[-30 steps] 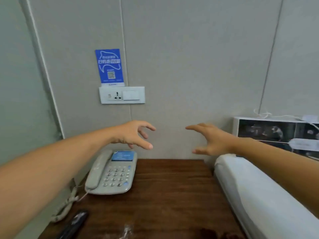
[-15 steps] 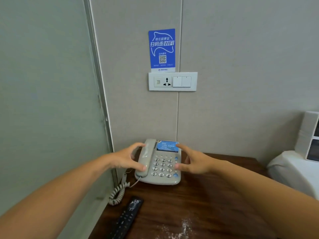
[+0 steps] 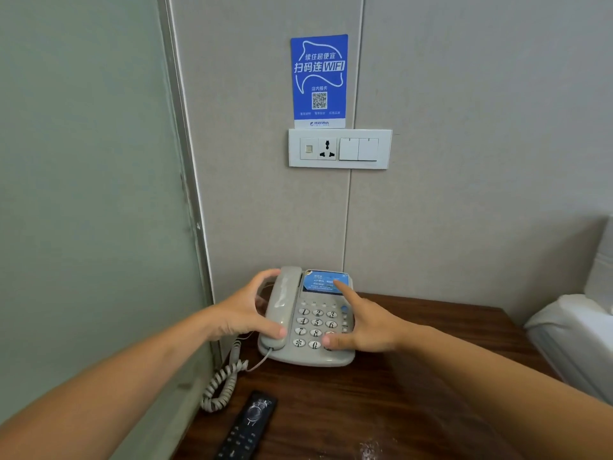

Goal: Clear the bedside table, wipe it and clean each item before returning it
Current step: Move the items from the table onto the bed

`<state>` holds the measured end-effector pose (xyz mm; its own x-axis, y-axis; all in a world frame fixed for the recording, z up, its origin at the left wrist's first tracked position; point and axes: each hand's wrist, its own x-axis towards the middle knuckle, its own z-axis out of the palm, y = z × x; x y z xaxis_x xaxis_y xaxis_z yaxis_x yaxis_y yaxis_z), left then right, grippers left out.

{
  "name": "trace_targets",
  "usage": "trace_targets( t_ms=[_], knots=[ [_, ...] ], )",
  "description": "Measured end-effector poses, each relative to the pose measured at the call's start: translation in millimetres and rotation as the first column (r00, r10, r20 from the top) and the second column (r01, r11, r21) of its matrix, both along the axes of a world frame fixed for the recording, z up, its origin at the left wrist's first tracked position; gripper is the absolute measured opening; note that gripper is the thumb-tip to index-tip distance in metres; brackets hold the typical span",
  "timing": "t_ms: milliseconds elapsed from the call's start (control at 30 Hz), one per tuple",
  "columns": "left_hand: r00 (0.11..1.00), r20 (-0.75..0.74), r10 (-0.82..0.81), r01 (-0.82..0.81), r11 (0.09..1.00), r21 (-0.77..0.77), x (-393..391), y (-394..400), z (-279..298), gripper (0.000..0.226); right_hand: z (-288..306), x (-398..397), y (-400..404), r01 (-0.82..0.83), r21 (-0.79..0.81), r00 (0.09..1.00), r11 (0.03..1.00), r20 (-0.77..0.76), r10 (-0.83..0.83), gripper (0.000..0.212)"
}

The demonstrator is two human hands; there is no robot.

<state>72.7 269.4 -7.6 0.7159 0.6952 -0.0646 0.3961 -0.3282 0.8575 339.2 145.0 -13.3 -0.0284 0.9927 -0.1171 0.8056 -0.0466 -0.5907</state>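
A person's two hands closed on the grey telephone (image 3: 306, 322) at the back left corner of the wooden desk (image 3: 414, 376), against the wall. The left hand (image 3: 243, 315) curled round the handset side, thumb on the lower end of the receiver and fingers (image 3: 265, 277) hooked over the top. The right hand (image 3: 368, 327) lay on the keypad side, its fingers (image 3: 343, 288) spread, forefinger reaching to the blue label and thumb by the bottom row of keys.

A second earlier both hands hung in the air, apart from the phone; half a second earlier they had only just reached its flanks. Now the hold looked firmer on both sides, which suggested the clearing was beginning and the phone was about to be lifted off, though it rested flat on the desk.

The coiled cord (image 3: 224, 381) hung off the desk's left edge and could snag. A black remote control (image 3: 248, 426) lay nearer the front, and a whitish dusty smear (image 3: 371, 446) marked the wood, so wiping had not yet been done.
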Motion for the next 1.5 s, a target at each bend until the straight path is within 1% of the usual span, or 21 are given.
trace_targets(
  t_ms=[67,167,200,267,333,400,633,700,867,933,967,1000,1067,1133,1233,1300,1333,1367,1400,1467,1500],
  knots=[
    [1.0,0.01,0.008,-0.008,1.0,-0.009,1.2,-1.6,1.8,0.113,2.3,-1.6,-0.4,0.019,0.036,1.0,0.999,-0.022,-0.019,0.131],
    [1.0,0.024,0.005,-0.004,1.0,-0.028,4.8,-2.9,8.6,0.125,10.9,-1.6,-0.7,0.073,0.061,0.996,0.995,-0.049,-0.07,0.142],
    [1.0,0.024,-0.002,0.003,0.999,-0.033,6.2,-3.3,12.4,0.131,15.4,-1.3,-2.8,0.083,0.053,0.995,0.995,-0.052,-0.08,0.142],
    [0.999,0.028,-0.024,0.025,0.999,-0.033,11.2,-6.1,23.6,0.136,27.2,-0.3,-12.3,0.079,0.06,0.995,0.995,-0.063,-0.075,0.134],
    [0.998,0.037,-0.056,0.057,0.998,-0.017,19.8,-12.7,38.5,0.133,41.0,3.3,-27.6,0.071,0.081,0.996,0.994,-0.06,-0.067,0.126],
    [0.995,0.031,-0.09,0.089,0.996,0.016,33.6,-22.9,56.9,0.129,56.9,12.7,-47.1,0.086,0.102,0.995,0.991,-0.057,-0.08,0.124],
    [0.968,0.058,-0.245,0.236,0.962,0.137,113.3,-85.9,135.8,0.118,132.2,70.7,-142.9,0.243,0.186,0.969,0.952,-0.01,-0.245,0.121],
    [0.954,0.063,-0.294,0.282,0.947,0.151,140.7,-105.6,156.9,0.124,154.7,89.0,-175.1,0.291,0.206,0.955,0.934,0.001,-0.297,0.12],
    [0.921,0.121,-0.37,0.353,0.925,0.14,216.6,-160.7,196.7,0.142,204.0,139.5,-260.8,0.394,0.274,0.913,0.877,-0.01,-0.407,0.102],
    [0.903,0.14,-0.407,0.393,0.912,0.119,246.8,-185.7,207.3,0.152,214.3,160.4,-291.2,0.435,0.286,0.894,0.854,-0.023,-0.447,0.106],
    [0.893,0.149,-0.426,0.415,0.904,0.101,260.7,-198.6,210.6,0.157,217.7,169.4,-304.8,0.455,0.288,0.883,0.842,-0.029,-0.468,0.115],
    [0.882,0.161,-0.444,0.435,0.896,0.086,274.4,-212.0,213.0,0.162,220.3,178.3,-318.4,0.474,0.294,0.873,0.83,-0.035,-0.486,0.122],
    [0.863,0.189,-0.468,0.466,0.883,0.059,299.5,-237.1,212.8,0.165,221.0,197.3,-343.4,0.504,0.302,0.855,0.809,-0.044,-0.517,0.125],
    [0.853,0.204,-0.481,0.485,0.874,0.034,319.8,-257.4,206.9,0.159,215.5,215.1,-365.3,0.534,0.29,0.842,0.794,-0.095,-0.531,0.116],
    [0.856,0.167,-0.489,0.495,0.869,0.007,337.8,-279.0,189.0,0.153,193.7,233.6,-387.0,0.544,0.267,0.839,0.796,-0.176,-0.514,0.097],
    [0.866,0.145,-0.478,0.485,0.875,-0.01,343.2,-288.8,172.9,0.134,172.6,243.1,-393.3,0.554,0.241,0.832,0.797,-0.191,-0.52,0.1],
    [0.869,0.138,-0.475,0.481,0.876,-0.015,345.1,-293.2,164.0,0.124,162.5,245.1,-395.9,0.564,0.22,0.825,0.796,-0.199,-0.529,0.107],
    [0.874,0.123,-0.471,0.476,0.879,-0.017,346.9,-296.6,154.4,0.119,152.0,248.7,-397.7,0.577,0.184,0.814,0.796,-0.209,-0.542,0.112],
    [0.874,0.112,-0.472,0.477,0.878,-0.024,349.3,-299.8,145.0,0.122,141.8,252.3,-399.4,0.575,0.159,0.812,0.802,-0.225,-0.538,0.111],
    [0.88,0.103,-0.463,0.469,0.883,-0.037,356.5,-303.7,125.9,0.139,125.4,256.9,-404.1,0.566,0.133,0.816,0.814,-0.23,-0.53,0.093],
    [0.885,0.094,-0.455,0.46,0.887,-0.035,360.4,-305.6,117.9,0.145,119.4,258.3,-406.7,0.573,0.126,0.809,0.81,-0.244,-0.534,0.089]
  ],
)
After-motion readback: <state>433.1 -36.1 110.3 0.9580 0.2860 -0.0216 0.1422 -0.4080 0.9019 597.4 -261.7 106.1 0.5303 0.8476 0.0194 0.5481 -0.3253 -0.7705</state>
